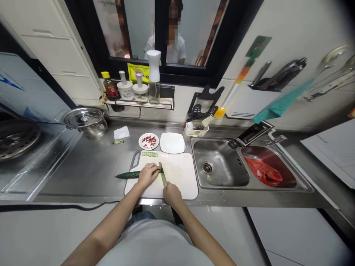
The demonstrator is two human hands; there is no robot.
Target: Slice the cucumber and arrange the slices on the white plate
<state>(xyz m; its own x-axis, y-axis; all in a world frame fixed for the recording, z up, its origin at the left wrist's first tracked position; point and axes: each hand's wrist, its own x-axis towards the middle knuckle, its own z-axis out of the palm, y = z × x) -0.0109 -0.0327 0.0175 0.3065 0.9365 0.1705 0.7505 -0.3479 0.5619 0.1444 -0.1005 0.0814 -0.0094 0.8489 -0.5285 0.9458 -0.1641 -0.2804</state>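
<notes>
A dark green cucumber lies across the white cutting board, its tapered end reaching past the left edge. My left hand is closed over the cucumber near its cut end, fingertips bent. In my right hand is the handle of a kitchen knife. The blade stands against the cucumber's right end, close to my left fingertips. A row of overlapping cucumber slices rests at the board's upper left. Behind the board are a white plate and a round plate of chopped red pieces.
To the right is a double sink with a black faucet and a red plastic bag. A lidded steel pot stands at the left. Above the counter hangs a condiment rack. A white tissue lies behind the board.
</notes>
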